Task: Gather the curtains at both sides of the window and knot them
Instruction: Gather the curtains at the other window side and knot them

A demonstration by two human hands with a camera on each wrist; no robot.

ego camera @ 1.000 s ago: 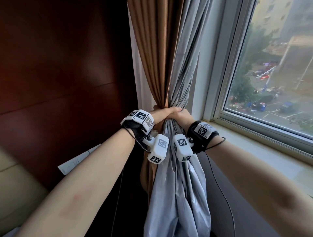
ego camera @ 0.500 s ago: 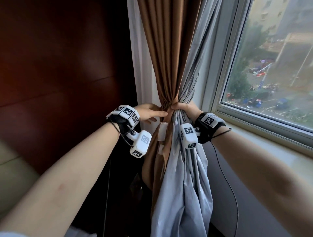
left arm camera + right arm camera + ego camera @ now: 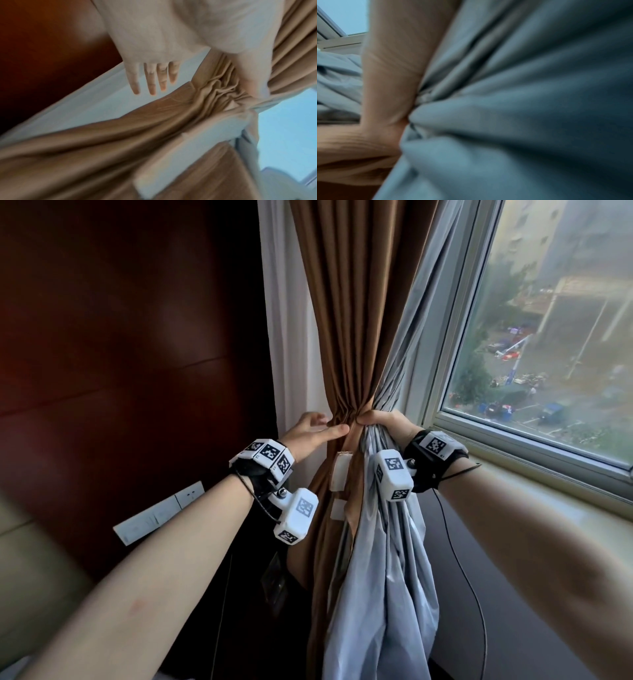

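In the head view, the brown curtain (image 3: 346, 337) hangs just left of the window (image 3: 548, 337), and its grey lining (image 3: 387, 559) hangs on the window side of it. Both are pulled together into one narrow waist, a little below the level of the window's lower frame. The right hand (image 3: 383, 422) is at this waist, on the side nearer the window, and its fingers are curled tight round the bunched cloth. The left hand (image 3: 311, 431) is on the far side from the window. Its thumb is stretched toward the waist and touches the brown folds, and the other fingers are straight and spread, so this hand grasps nothing. A white tab (image 3: 342, 474) hangs on the curtain just under the waist. Further from the window there is a dark wood wall panel (image 3: 120, 354) with a white switch plate (image 3: 161, 515) on it.

In the left wrist view, the left hand (image 3: 159, 47) shows four straight fingers (image 3: 151, 81) that stand apart from the cloth. The thumb lies beside the crumpled brown curtain (image 3: 171, 121). The picture is blurred.

In the right wrist view, which is very blurred, the grey lining (image 3: 522, 108) fills most of the picture and the window (image 3: 334, 27) shows in the upper corner. The right hand (image 3: 388, 81) presses close against the gathered folds.
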